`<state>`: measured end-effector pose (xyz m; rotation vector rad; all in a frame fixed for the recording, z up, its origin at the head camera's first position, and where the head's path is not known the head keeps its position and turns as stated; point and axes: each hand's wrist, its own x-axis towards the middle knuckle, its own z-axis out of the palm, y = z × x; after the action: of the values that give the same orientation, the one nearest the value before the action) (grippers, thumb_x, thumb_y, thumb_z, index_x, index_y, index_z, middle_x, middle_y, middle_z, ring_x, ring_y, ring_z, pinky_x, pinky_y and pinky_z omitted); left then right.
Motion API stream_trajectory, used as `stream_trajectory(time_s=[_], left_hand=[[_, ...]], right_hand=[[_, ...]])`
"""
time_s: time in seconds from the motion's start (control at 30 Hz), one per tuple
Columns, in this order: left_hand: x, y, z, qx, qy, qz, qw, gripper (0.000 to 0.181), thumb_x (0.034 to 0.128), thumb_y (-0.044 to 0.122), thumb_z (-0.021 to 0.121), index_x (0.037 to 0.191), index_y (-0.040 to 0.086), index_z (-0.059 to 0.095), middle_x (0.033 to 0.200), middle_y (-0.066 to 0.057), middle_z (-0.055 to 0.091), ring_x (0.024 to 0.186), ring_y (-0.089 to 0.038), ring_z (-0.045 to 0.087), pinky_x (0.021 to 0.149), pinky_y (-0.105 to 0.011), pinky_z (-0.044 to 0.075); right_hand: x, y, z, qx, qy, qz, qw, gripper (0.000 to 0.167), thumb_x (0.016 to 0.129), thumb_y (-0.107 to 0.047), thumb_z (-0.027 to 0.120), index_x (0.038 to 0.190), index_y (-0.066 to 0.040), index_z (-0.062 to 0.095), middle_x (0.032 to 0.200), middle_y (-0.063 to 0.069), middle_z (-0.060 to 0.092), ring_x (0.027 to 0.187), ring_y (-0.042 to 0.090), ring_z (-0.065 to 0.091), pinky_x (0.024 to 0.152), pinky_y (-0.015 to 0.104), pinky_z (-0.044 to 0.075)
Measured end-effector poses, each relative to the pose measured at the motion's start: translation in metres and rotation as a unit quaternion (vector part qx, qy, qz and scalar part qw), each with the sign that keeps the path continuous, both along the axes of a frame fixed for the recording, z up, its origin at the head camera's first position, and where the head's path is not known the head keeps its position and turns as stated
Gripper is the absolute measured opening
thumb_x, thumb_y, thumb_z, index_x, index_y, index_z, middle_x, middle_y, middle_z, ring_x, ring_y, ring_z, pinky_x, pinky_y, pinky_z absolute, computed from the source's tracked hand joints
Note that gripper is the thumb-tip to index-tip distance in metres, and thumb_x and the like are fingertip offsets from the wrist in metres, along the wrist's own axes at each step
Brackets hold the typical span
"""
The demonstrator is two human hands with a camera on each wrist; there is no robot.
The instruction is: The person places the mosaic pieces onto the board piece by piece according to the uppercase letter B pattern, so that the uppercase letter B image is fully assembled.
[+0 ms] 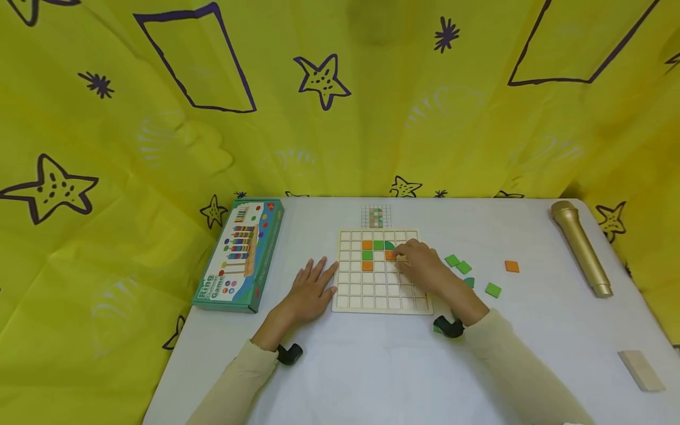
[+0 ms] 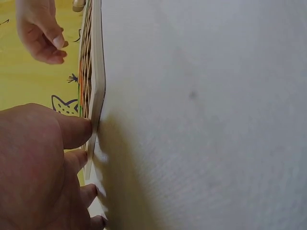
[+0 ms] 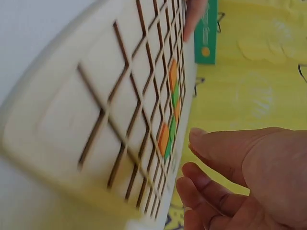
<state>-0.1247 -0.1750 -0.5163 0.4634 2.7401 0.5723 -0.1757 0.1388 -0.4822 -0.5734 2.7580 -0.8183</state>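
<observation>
A pale wooden grid board [image 1: 374,291] lies on the white table, with orange and green tiles in several of its cells. My left hand [image 1: 310,298] rests flat at its left side; in the left wrist view the thumb and fingertips touch the board's edge [image 2: 99,76]. Over the right part of the board is my right hand [image 1: 422,265], its fingertips close to an orange tile [image 1: 390,255] beside a green quarter-round tile [image 1: 389,244]. In the right wrist view the thumb and bent fingers stand apart, with nothing visible between them.
Behind the board lies a small printed pattern card [image 1: 386,217]. Loose green tiles [image 1: 493,290] and an orange tile [image 1: 512,267] lie to the right. A boxed ring game [image 1: 239,254] is at left; a gold microphone [image 1: 581,248] and a pale block [image 1: 641,370] are at right.
</observation>
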Motion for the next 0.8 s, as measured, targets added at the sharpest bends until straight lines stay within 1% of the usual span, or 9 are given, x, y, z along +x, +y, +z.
stream_trajectory(time_s=[0.07,0.13,0.23,0.33,0.47,0.53,0.6,0.73,0.8], left_hand=[[0.001,0.0,0.0,-0.002,-0.003,0.001,1.0,0.062,0.1139,0.04,0.039,0.171,0.023,0.021,0.178,-0.013,0.011,0.163,-0.043,0.0,0.129,-0.064,0.006],[0.001,-0.001,0.0,-0.002,-0.003,0.002,1.0,0.062,0.1137,0.04,0.039,0.171,0.023,0.022,0.178,-0.012,0.011,0.163,-0.043,0.001,0.129,-0.064,0.006],[0.0,-0.001,0.0,-0.004,-0.004,0.0,1.0,0.062,0.1139,0.041,0.039,0.171,0.024,0.021,0.178,-0.012,0.011,0.163,-0.043,0.001,0.129,-0.064,0.007],[-0.001,-0.001,-0.001,-0.002,0.001,-0.003,1.0,0.061,0.1139,0.039,0.039,0.171,0.023,0.023,0.177,-0.013,0.013,0.163,-0.044,0.003,0.129,-0.065,0.008],[-0.001,-0.001,-0.002,0.001,0.002,-0.004,1.0,0.061,0.114,0.038,0.039,0.17,0.022,0.024,0.177,-0.014,0.013,0.163,-0.044,0.003,0.128,-0.065,0.008],[-0.001,-0.001,-0.001,0.001,-0.001,-0.004,1.0,0.061,0.114,0.039,0.039,0.17,0.023,0.023,0.177,-0.013,0.013,0.163,-0.044,0.002,0.128,-0.065,0.008],[-0.001,-0.001,-0.001,-0.001,-0.004,-0.003,1.0,0.061,0.1141,0.04,0.039,0.171,0.024,0.022,0.178,-0.013,0.012,0.163,-0.043,0.002,0.129,-0.065,0.007],[0.0,-0.001,0.0,-0.002,-0.002,-0.001,1.0,0.061,0.1141,0.04,0.039,0.171,0.023,0.023,0.178,-0.013,0.012,0.163,-0.043,0.002,0.129,-0.064,0.007],[0.0,-0.001,0.0,-0.004,-0.001,0.0,1.0,0.061,0.1141,0.04,0.039,0.171,0.024,0.023,0.178,-0.012,0.012,0.163,-0.043,0.001,0.129,-0.064,0.007]], right_hand=[[-0.002,0.014,0.001,-0.004,-0.003,-0.016,0.9999,0.027,0.104,-0.013,0.067,0.129,-0.002,0.068,0.128,0.02,0.062,0.123,0.042,0.057,0.1,0.061,0.043],[-0.003,0.029,0.003,-0.006,-0.014,-0.038,0.9992,0.025,0.104,-0.012,0.067,0.126,0.0,0.066,0.124,0.022,0.061,0.117,0.041,0.057,0.099,0.06,0.043],[-0.006,0.05,0.006,0.014,-0.036,-0.075,0.9965,0.024,0.104,-0.015,0.066,0.122,0.0,0.063,0.121,0.024,0.058,0.112,0.041,0.054,0.097,0.059,0.042],[-0.008,0.069,0.007,0.043,-0.059,-0.109,0.9914,0.033,0.102,-0.021,0.068,0.124,0.003,0.059,0.124,0.029,0.053,0.113,0.045,0.048,0.096,0.062,0.039],[-0.007,0.09,0.003,0.069,-0.082,-0.141,0.9841,0.048,0.1,-0.028,0.071,0.128,0.007,0.053,0.125,0.033,0.049,0.113,0.05,0.043,0.095,0.066,0.034],[-0.007,0.097,-0.002,0.073,-0.089,-0.146,0.9825,0.048,0.101,-0.027,0.07,0.128,0.008,0.052,0.122,0.032,0.05,0.111,0.049,0.044,0.094,0.066,0.034],[-0.007,0.102,-0.005,0.075,-0.089,-0.141,0.9831,0.044,0.102,-0.024,0.068,0.128,0.008,0.053,0.122,0.032,0.051,0.111,0.049,0.046,0.092,0.066,0.034],[-0.01,0.105,-0.011,0.065,-0.078,-0.121,0.9875,0.035,0.104,-0.015,0.065,0.13,0.007,0.055,0.127,0.032,0.054,0.116,0.051,0.049,0.09,0.065,0.036],[-0.011,0.106,-0.011,0.049,-0.083,-0.113,0.9889,0.034,0.105,-0.012,0.064,0.132,0.007,0.054,0.129,0.032,0.052,0.119,0.051,0.049,0.093,0.065,0.037]])
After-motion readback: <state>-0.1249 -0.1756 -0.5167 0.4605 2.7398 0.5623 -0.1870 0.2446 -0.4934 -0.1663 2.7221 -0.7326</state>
